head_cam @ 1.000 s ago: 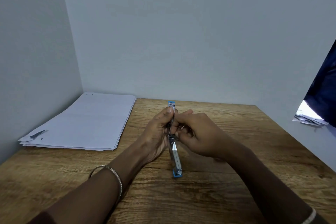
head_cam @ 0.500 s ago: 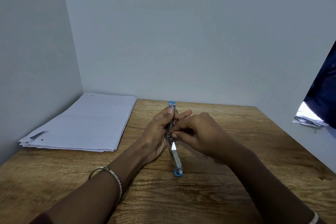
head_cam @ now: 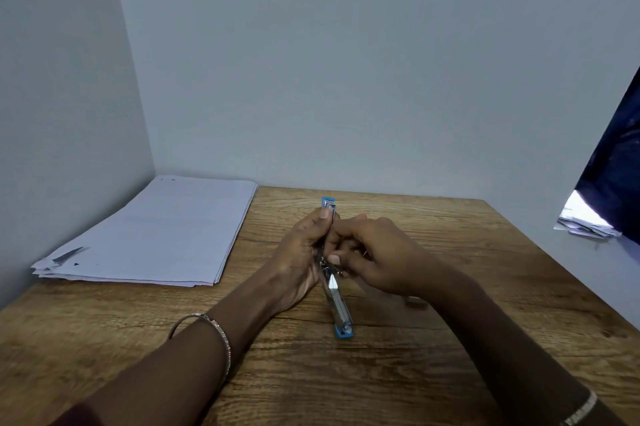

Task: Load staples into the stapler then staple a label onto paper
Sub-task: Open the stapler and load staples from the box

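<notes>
We see stapler (head_cam: 336, 301) opened flat at table (head_cam: 450, 287) centre. Left hand (head_cam: 301, 256) fingers wrap its far half; right hand (head_cam: 377, 259) fingertips pinch at hinge. Paper stack (head_cam: 156, 235) lies well left.

No readable text anywhere — marks on the paper stack (head_cam: 156, 231) are illegible.

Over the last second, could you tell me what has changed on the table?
Very little. The right hand drew its fingers slightly back toward the stapler's hinge. The left hand keeps gripping the opened stapler, and the paper stack on the table has not moved.
</notes>
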The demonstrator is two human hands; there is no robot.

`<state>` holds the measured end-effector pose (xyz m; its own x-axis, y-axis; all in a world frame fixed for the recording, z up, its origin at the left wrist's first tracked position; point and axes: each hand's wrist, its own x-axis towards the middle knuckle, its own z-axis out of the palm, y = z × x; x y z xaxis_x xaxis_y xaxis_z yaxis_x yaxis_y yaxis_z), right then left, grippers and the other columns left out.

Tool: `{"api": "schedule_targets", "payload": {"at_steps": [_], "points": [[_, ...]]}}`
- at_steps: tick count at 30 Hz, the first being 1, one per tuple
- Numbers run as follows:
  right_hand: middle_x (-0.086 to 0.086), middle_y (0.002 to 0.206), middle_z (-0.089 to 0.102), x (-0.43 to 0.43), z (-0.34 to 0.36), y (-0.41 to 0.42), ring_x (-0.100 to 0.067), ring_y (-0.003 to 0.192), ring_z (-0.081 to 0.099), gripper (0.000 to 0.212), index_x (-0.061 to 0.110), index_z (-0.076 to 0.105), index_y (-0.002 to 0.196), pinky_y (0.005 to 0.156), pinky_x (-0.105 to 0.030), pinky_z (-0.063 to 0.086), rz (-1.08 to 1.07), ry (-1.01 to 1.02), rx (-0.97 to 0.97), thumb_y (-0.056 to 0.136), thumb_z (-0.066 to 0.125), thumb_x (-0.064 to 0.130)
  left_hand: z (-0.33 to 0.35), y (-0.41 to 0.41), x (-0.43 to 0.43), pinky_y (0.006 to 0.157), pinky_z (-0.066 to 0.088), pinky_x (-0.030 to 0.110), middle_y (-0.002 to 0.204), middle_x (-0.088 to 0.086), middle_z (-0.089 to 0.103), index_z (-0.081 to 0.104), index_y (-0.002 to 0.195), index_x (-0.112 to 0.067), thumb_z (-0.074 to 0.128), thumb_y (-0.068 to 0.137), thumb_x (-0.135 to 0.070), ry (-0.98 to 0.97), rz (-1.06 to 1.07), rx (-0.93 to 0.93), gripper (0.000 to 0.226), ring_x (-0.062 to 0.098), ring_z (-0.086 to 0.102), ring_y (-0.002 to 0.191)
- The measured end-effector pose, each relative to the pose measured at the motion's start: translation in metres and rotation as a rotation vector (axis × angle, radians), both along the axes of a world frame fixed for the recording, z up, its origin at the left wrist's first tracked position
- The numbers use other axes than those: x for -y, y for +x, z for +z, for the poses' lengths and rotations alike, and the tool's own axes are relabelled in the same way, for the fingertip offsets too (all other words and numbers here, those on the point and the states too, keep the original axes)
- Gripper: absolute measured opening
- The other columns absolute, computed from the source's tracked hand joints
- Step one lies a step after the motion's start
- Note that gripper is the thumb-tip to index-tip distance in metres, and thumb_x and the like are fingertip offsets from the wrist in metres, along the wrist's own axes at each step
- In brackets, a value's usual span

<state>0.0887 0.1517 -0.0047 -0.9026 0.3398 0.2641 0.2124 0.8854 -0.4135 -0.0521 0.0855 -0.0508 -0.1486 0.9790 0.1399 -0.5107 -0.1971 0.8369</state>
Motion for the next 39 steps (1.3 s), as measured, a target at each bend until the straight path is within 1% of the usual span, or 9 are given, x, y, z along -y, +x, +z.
{"api": "schedule_targets", "payload": {"at_steps": [6,10,13,16,20,24,26,32,39], "points": [[0.001,0.067,0.071,-0.003,-0.002,0.001,-0.006,0.062,0.068,0.003,0.009,0.063,0.092,0.065,-0.008,0.043,0.015,-0.089,0.003,0.094,0.063,0.007,0.000,0.001,0.000,0.052,0.059,0.037,0.116,0.012,0.076,0.055,0.105,-0.008,0.039,0.107,-0.029,-0.008,0.047,-0.091,0.026,0.026,0.073,0.075],[-0.006,0.072,0.074,-0.005,0.000,0.002,-0.023,0.068,0.073,0.005,0.008,0.063,0.090,0.069,-0.017,0.052,0.024,-0.177,-0.010,0.094,0.064,0.006,0.000,-0.002,0.001,0.057,0.056,0.040,0.079,0.004,0.075,0.051,0.094,-0.009,0.039,0.107,-0.031,-0.002,0.061,-0.148,0.029,0.024,0.067,0.060],[-0.016,0.081,0.076,-0.004,-0.001,0.002,-0.029,0.076,0.076,0.001,0.004,0.064,0.094,0.080,-0.038,0.062,0.005,-0.258,-0.020,0.095,0.064,0.005,0.001,-0.003,0.000,0.064,0.052,0.042,0.078,0.005,0.073,0.051,0.088,-0.011,0.038,0.107,-0.032,-0.015,0.077,-0.150,0.031,0.027,0.064,0.060],[-0.014,0.079,0.075,-0.003,-0.002,0.002,-0.025,0.075,0.077,0.002,0.002,0.064,0.097,0.078,-0.042,0.064,-0.016,-0.341,-0.064,0.095,0.065,0.003,0.000,-0.003,-0.001,0.063,0.051,0.042,0.074,0.013,0.060,0.054,0.085,-0.012,0.040,0.107,-0.033,-0.042,0.108,-0.113,0.032,0.027,0.058,0.058],[-0.017,0.084,0.076,-0.002,0.000,0.002,-0.027,0.077,0.078,0.005,0.002,0.065,0.100,0.075,-0.040,0.065,-0.081,-0.390,-0.105,0.096,0.063,0.004,0.002,-0.003,-0.003,0.060,0.049,0.036,0.064,0.008,0.054,0.054,0.085,-0.012,0.042,0.106,-0.031,-0.052,0.163,-0.059,0.030,0.019,0.056,0.052],[0.002,0.089,0.077,0.001,0.008,0.003,-0.008,0.066,0.067,0.007,0.020,0.070,0.088,0.067,-0.025,0.054,-0.185,-0.054,-0.215,0.089,0.074,0.014,0.004,-0.006,-0.007,0.051,0.057,0.027,0.060,0.003,0.066,0.051,0.083,-0.010,0.041,0.107,-0.027,-0.060,0.212,0.047,0.031,0.015,0.065,0.052],[0.007,0.083,0.077,0.007,0.014,0.005,-0.004,0.061,0.063,0.011,0.023,0.072,0.083,0.059,-0.015,0.048,-0.147,-0.086,-0.265,0.082,0.082,0.020,0.005,-0.009,-0.006,0.055,0.060,0.029,0.065,0.002,0.073,0.049,0.082,-0.009,0.038,0.108,-0.028,-0.042,0.207,0.099,0.033,0.022,0.071,0.065],[-0.002,0.076,0.080,0.029,0.020,0.010,-0.014,0.063,0.074,0.014,0.011,0.080,0.089,0.058,-0.022,0.052,0.206,-0.282,0.165,0.077,0.086,0.015,0.004,-0.021,-0.007,0.090,0.057,0.047,0.115,0.023,0.070,0.049,0.075,-0.011,0.034,0.109,-0.031,-0.078,0.254,0.169,0.042,0.029,0.074,0.096],[0.000,0.084,0.081,0.042,0.010,0.004,-0.022,0.074,0.075,0.014,0.013,0.080,0.096,0.068,-0.039,0.058,0.284,-0.176,0.346,0.082,0.081,0.011,0.003,-0.028,-0.007,0.086,0.059,0.047,0.109,0.024,0.073,0.051,0.075,-0.010,0.035,0.109,-0.032,-0.064,0.259,0.239,0.043,0.032,0.075,0.095]]}}
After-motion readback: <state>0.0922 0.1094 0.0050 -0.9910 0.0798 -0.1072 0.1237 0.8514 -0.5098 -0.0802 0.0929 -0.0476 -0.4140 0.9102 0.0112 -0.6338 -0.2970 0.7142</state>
